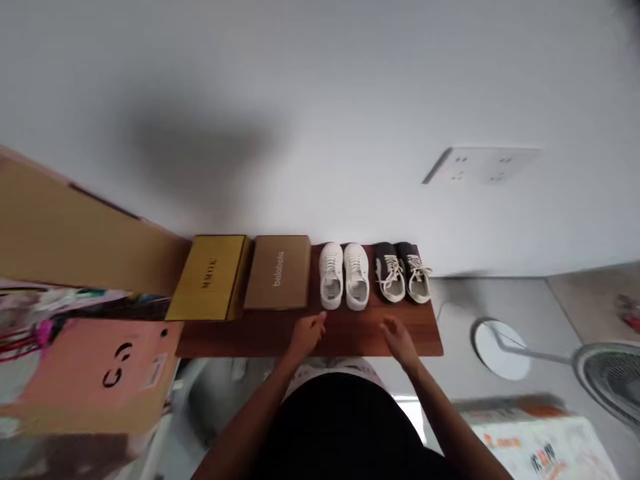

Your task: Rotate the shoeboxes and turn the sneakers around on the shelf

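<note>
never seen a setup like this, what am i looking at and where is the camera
There's no machine: one head-worn camera looks forward and down at its wearer's bare left hand and right hand. On the reddish-brown wooden tabletop, left to right, are a mustard-yellow rectangular box, a brown cardboard box, white lace-up shoes and black lace-up shoes. Neither hand appears to hold anything; both are near the shoes.

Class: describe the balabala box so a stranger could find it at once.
Find the reddish-brown tabletop against the white wall. Between its yellow rectangular box and white lace-up shoes sits the brown cardboard box, set apart by pale "balabala" lettering.
</note>
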Demonstrator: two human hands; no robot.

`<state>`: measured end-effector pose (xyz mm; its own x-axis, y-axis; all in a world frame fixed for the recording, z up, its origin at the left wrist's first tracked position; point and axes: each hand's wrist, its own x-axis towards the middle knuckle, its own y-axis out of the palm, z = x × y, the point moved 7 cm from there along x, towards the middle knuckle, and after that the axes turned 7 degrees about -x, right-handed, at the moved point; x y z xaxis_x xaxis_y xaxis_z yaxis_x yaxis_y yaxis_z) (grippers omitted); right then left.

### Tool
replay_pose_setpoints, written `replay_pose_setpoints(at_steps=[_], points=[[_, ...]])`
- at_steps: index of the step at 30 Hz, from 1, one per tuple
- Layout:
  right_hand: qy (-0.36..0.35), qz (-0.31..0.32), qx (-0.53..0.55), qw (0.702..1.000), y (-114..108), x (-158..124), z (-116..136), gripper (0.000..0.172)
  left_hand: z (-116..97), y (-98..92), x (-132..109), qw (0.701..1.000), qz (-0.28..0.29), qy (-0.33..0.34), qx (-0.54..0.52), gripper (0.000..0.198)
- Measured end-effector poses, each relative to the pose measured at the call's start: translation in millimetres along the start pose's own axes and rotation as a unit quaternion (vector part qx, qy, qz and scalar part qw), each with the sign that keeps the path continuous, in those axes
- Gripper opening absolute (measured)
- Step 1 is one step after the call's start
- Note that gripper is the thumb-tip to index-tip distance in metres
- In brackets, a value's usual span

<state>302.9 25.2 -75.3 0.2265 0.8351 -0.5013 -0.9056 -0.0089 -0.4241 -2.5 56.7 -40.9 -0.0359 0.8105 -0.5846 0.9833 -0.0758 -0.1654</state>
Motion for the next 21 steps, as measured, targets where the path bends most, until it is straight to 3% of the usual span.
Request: replay_pose_setpoints(at_steps=[3, 5, 8, 11, 13, 16, 21], points=[[0.01, 0.187, -0.016, 0.982, 80, -32, 6, 0.051, 53, -83.5, -19, 0.977, -0.138, -0.082, -0.139, 0.022], [0.012, 0.239, -0.011, 0.971, 123, -45, 19, 0.049, 79, -139.7, -27, 0.936, -0.223, -0.112, -0.249, 0.017], [0.042, 0.225, 0.048, 0.972, 179, -46, 47, 0.05, 93, -220.4, -22, 0.869, -0.305, -0.117, -0.372, 0.017], [0.122, 0.189, 0.181, 0.958, 231, -39, 71, 0.05, 89, -282.9, -4, 0.833, -0.344, -0.129, -0.413, 0.012], [0.165, 0.152, 0.27, 0.936, 261, -32, 85, 0.046, 84, -307.2, 8, 0.824, -0.339, -0.135, -0.432, 0.013], [0.185, 0.083, 0.371, 0.906, 291, -20, 104, 0.036, 82, -322.5, 20, 0.823, -0.307, -0.143, -0.456, 0.018], [0.172, 0.0, 0.462, 0.87, 307, -13, 119, 0.032, 85, -328.2, 16, 0.825, -0.272, -0.129, -0.478, 0.02]])
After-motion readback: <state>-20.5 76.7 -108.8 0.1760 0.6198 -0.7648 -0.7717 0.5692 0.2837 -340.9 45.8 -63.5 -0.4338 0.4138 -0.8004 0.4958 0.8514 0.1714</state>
